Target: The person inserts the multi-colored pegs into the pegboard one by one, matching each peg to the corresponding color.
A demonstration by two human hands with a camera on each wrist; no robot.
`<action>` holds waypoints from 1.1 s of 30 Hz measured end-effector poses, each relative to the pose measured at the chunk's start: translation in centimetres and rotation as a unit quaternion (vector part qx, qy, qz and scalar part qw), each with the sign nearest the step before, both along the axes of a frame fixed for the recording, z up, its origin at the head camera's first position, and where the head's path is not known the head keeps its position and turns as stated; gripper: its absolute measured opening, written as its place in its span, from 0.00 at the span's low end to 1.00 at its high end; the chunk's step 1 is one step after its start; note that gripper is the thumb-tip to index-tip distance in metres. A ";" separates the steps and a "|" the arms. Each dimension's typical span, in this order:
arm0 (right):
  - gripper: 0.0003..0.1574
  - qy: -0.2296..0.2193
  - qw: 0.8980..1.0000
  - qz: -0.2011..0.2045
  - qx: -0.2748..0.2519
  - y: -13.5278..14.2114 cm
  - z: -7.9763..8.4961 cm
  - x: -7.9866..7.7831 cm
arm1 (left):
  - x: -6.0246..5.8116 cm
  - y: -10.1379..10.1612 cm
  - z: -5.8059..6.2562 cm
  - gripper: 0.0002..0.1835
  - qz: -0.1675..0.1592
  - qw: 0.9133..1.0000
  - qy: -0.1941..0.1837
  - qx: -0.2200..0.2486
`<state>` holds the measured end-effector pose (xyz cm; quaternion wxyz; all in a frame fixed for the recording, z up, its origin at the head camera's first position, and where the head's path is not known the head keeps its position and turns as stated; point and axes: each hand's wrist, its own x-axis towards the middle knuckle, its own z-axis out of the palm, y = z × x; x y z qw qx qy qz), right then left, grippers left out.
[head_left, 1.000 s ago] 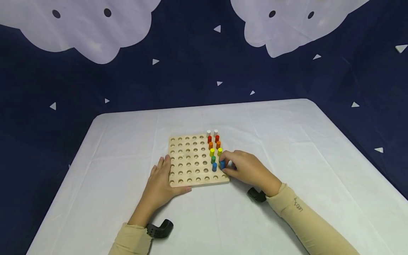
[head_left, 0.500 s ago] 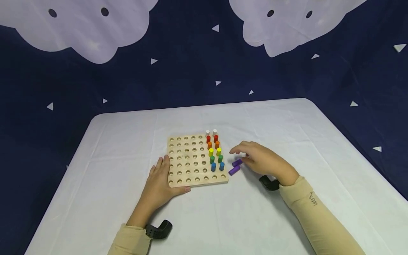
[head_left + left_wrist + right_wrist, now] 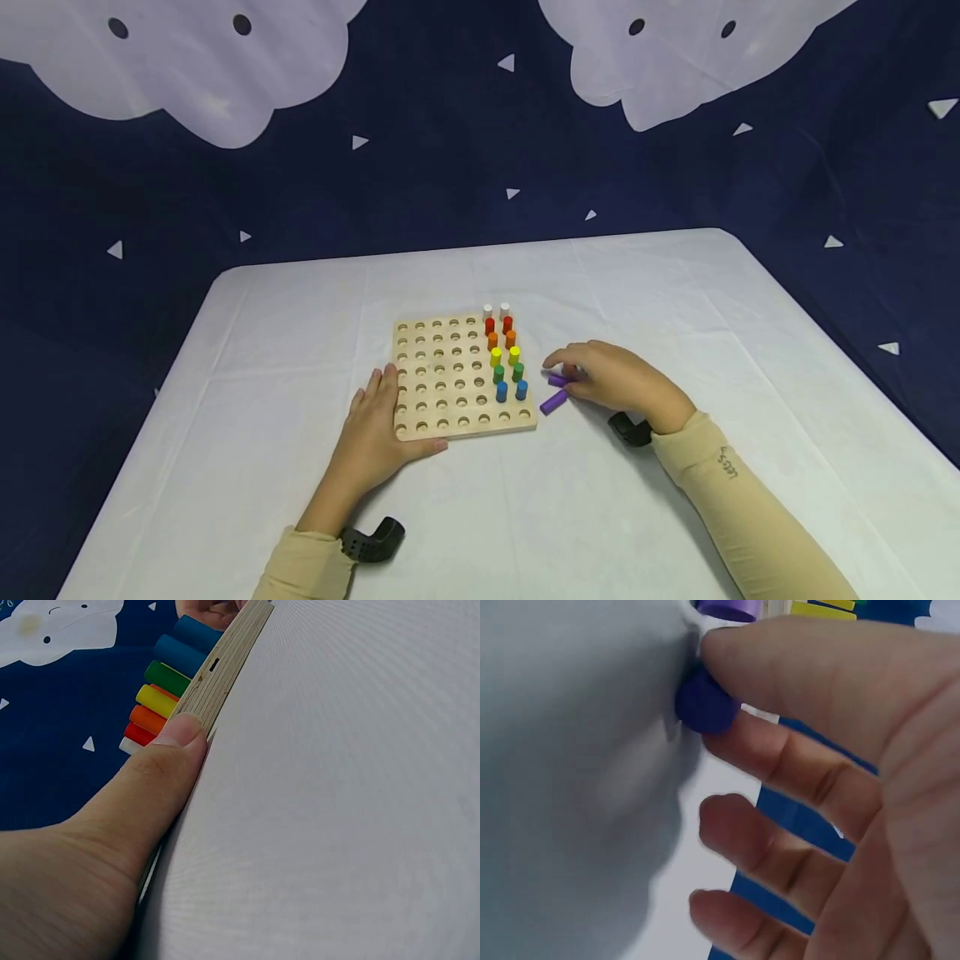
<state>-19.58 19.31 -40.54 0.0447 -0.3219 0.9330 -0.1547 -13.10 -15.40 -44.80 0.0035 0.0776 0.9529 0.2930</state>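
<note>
A wooden pegboard lies on the white table with two columns of pegs standing at its right side. My left hand rests against it, fingers along the left edge; the thumb presses the front edge. Right of the board, my right hand pinches a purple peg between thumb and index finger, low over the cloth. The other fingers spread loosely. A second purple peg lies beside it on the table, close to the board.
From back to front the pegs run white, red, orange, yellow, green and blue. A dark blue curtain with clouds hangs behind the table.
My right hand let go of a blue peg in the board, moved right to the purple pegs, and took hold of the farther one. My left hand stayed on the board.
</note>
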 end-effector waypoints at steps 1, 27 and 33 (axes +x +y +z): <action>0.22 -0.005 1.000 -0.005 0.006 0.0 0.0 0.0 | 0.0 0.0 0.0 0.75 0.000 1.000 0.000 0.000; 0.24 -0.052 0.996 -0.046 -0.063 -0.2 0.5 0.2 | 0.0 -0.1 -0.3 0.76 -0.001 1.000 -0.003 -0.002; 0.25 -0.105 0.979 -0.014 -0.176 -1.1 1.1 0.6 | 0.0 0.0 -0.2 0.75 -0.001 1.000 -0.001 0.003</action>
